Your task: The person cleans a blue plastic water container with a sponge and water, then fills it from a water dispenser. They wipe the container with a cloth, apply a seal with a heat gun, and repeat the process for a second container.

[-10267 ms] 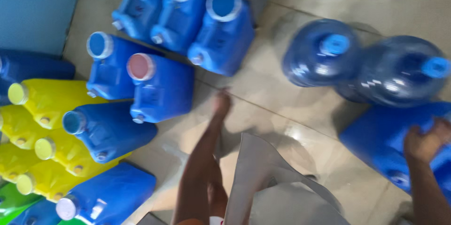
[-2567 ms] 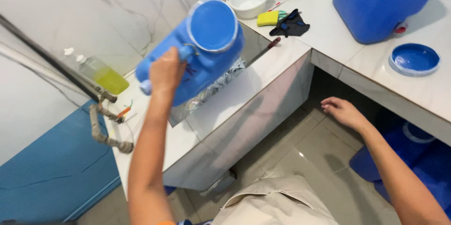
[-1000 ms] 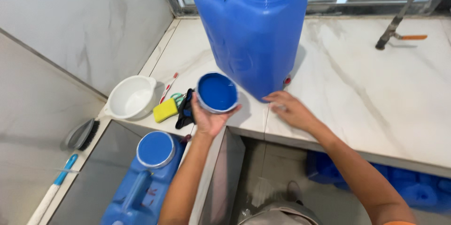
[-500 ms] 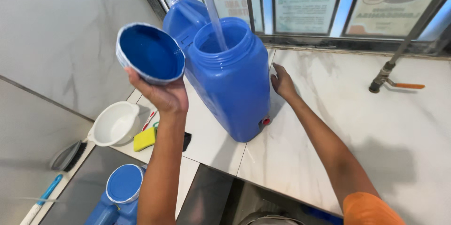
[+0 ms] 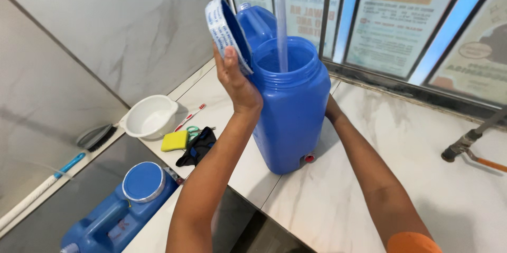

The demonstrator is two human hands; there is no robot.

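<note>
Near left, capped blue jug [image 5: 113, 212] is lying in the sink. You're gripping the blue lid [image 5: 228, 34] w/ left hand [image 5: 234, 77], tilted beside the open blue container [image 5: 290, 108], mid-counter, filling. Right hand [image 5: 331, 111] is behind it; grip can't tell. Next: prob. seat lid squarely.

Bowl [image 5: 151, 116] left of jug [image 5: 291, 110] on counter [image 5: 380, 179]

Left hand [image 5: 236, 76] holding blue lid [image 5: 228, 34] beside open blue jug [image 5: 291, 105], water stream [image 5: 281, 18] entering, right hand behind jug
</note>
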